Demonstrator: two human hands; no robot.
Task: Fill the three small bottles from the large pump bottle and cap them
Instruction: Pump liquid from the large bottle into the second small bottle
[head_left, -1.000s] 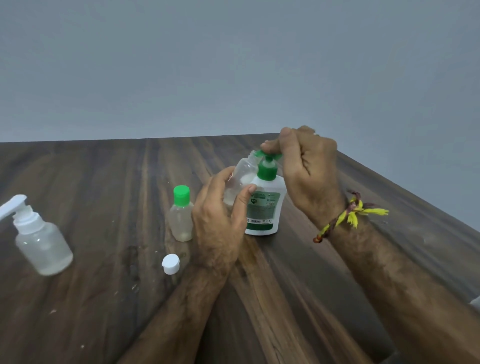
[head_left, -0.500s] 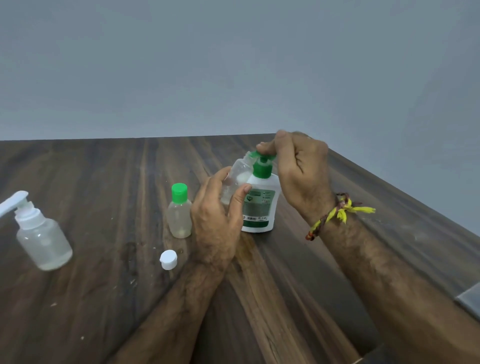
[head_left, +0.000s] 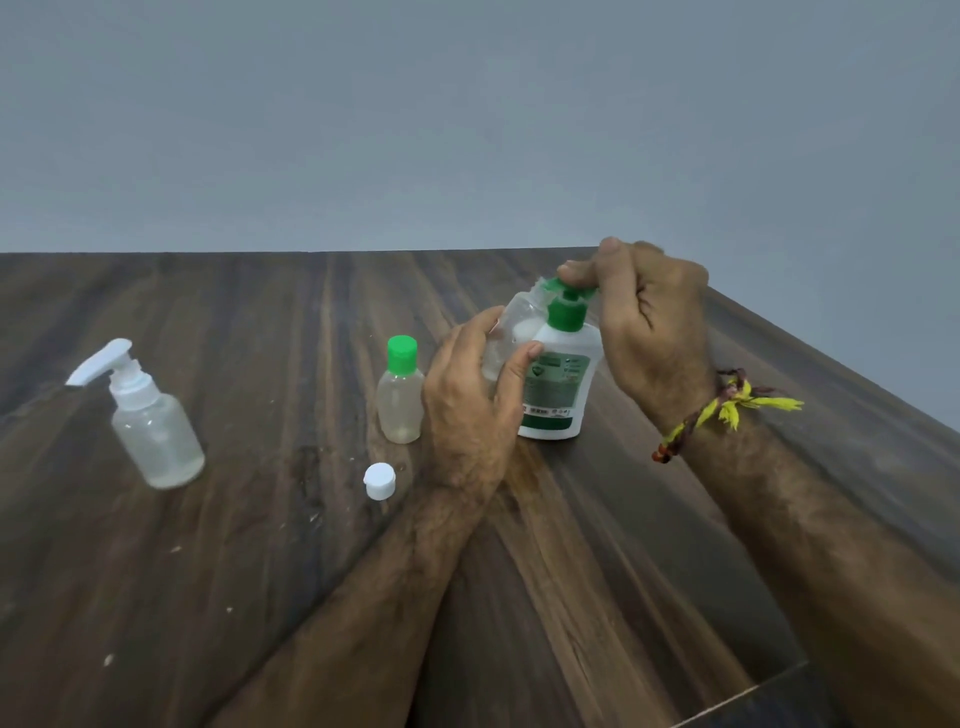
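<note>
The white pump bottle (head_left: 558, 384) with a green pump head stands on the wooden table. My right hand (head_left: 644, 332) rests on top of its pump head, fingers pressing on it. My left hand (head_left: 472, 410) holds a small clear uncapped bottle (head_left: 511, 332) tilted, its mouth at the pump's spout. A small clear bottle with a green cap (head_left: 400, 397) stands upright just left of my left hand. A loose white cap (head_left: 380, 480) lies in front of it.
A clear bottle with a white pump top (head_left: 148, 423) stands at the left. The dark wooden table (head_left: 234, 571) ends at a right edge running diagonally behind my right arm. A grey wall is behind.
The pump head has risen slightly under my right hand. Both hands and the bottles stay in about the same place; the view shifted a little.
</note>
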